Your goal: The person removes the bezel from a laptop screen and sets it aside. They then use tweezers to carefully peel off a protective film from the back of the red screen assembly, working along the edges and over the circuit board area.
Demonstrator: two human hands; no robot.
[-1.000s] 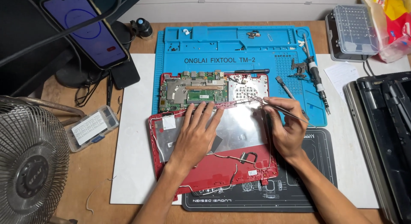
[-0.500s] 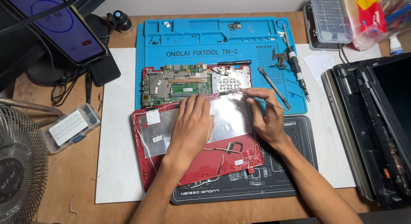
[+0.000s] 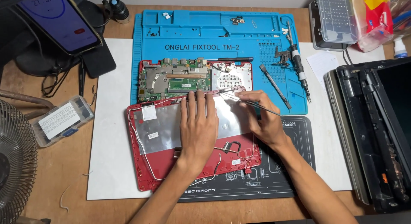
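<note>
Red lid, thin tweezers

Head view: the red plastic laptop lid (image 3: pixel 188 164) lies in the middle, near the blue mat (image 3: pixel 265 40). The left hand (image 3: pixel 198 130) presses flat, fingers spread. The right hand (image 3: pixel 263 119) pinches thin metal tweezers (image 3: pixel 248 102). The lid looks light and bendy; hold its edges.

Fan (image 3: pixel 15 164) at nine o'clock and phone (image 3: pixel 64 18) at eleven run off the frame; left hand (image 3: pixel 198 127) hides part of the red laptop lid (image 3: pixel 158 164).

Red laptop shell (image 3: pixel 188 164); blue mat (image 3: pixel 192 31); silver tweezers (image 3: pixel 250 103).
</note>
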